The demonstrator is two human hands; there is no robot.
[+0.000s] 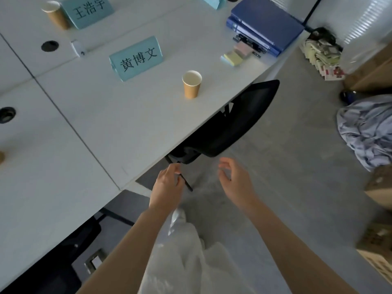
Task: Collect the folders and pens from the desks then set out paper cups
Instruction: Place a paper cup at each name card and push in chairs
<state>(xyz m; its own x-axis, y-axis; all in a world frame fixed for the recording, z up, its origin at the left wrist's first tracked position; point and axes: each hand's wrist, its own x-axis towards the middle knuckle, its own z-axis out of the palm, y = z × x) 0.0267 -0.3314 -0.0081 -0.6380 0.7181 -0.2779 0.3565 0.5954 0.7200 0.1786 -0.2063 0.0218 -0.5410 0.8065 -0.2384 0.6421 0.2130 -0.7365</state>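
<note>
My left hand (167, 187) hangs just off the front edge of the white desk (118, 124), its fingers curled round the neck of a white plastic bag (186, 251) that hangs below it. A thin black bar (186, 183) shows past its fingers; I cannot tell whether it is a pen or a chair leg. My right hand (235, 179) hovers beside it, fingers loosely curved, holding nothing. One brown paper cup (192, 83) stands on the desk by a blue name card (137, 58), another cup (56, 14) at the far left. Blue folders (265, 24) are stacked at the desk's far corner.
A black chair (233, 119) is pushed under the desk in front of my hands. Sticky notes (233, 57) and small black items (247, 42) lie by the folders. On the grey floor to the right are a cloth heap (367, 132), a paper pile (322, 54) and cardboard boxes (377, 187).
</note>
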